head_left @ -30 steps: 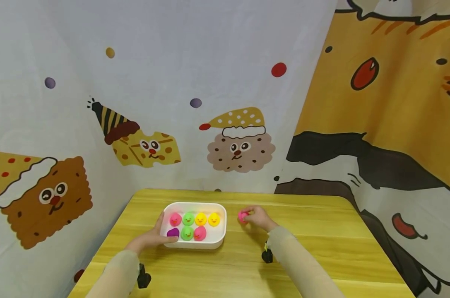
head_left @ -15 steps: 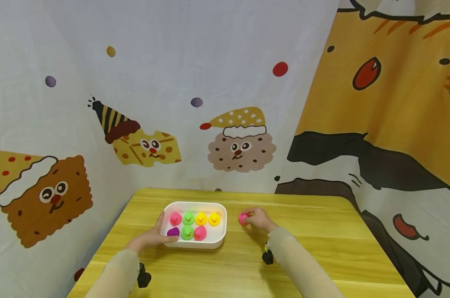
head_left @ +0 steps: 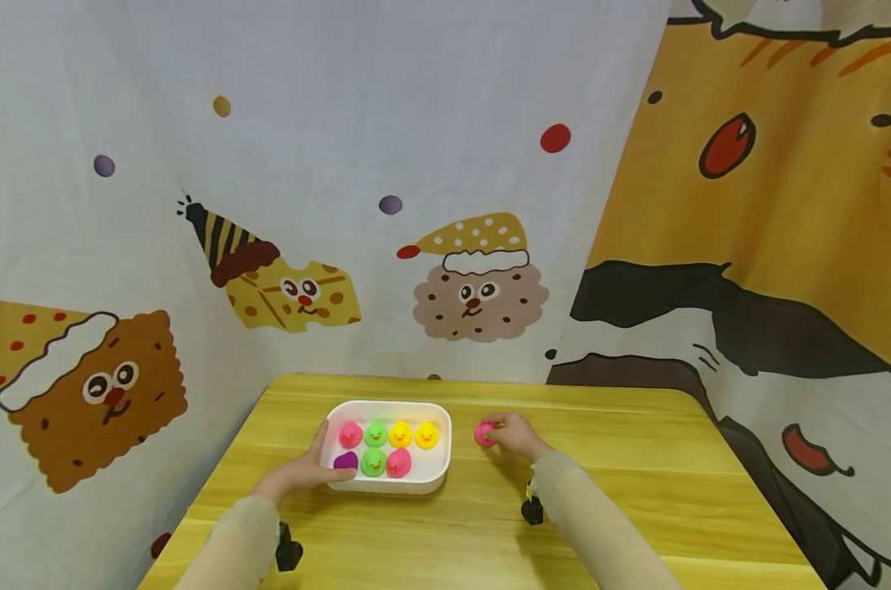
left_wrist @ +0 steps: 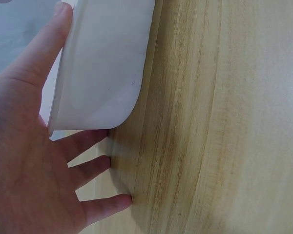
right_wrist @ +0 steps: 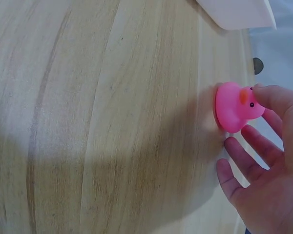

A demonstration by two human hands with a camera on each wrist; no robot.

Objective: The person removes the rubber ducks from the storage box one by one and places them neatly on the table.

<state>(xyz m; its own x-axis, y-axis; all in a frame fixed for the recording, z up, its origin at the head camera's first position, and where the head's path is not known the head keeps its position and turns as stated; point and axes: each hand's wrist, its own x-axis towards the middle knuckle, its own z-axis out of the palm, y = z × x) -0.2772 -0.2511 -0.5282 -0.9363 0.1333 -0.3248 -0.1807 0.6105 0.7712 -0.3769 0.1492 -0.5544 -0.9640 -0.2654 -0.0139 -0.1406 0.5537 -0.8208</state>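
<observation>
A white plastic box (head_left: 388,485) stands on the table with several small rubber ducks in it: pink, green, yellow and one purple, partly hidden. My left hand (head_left: 305,469) holds the box at its left end, the thumb along the front rim and the fingers at the end wall. In the left wrist view the lower fingers spread out beside that wall. Right of the box, my right hand (head_left: 517,434) pinches a pink rubber duck (right_wrist: 229,107) by its head. The duck's base is on or very near the tabletop; its remaining fingers extend below it, apart from the duck.
The wooden table (head_left: 600,508) reaches back to a cloth wall printed with cartoon figures. A gap of bare wood lies between the box and the pink duck. The far table edge runs close behind both.
</observation>
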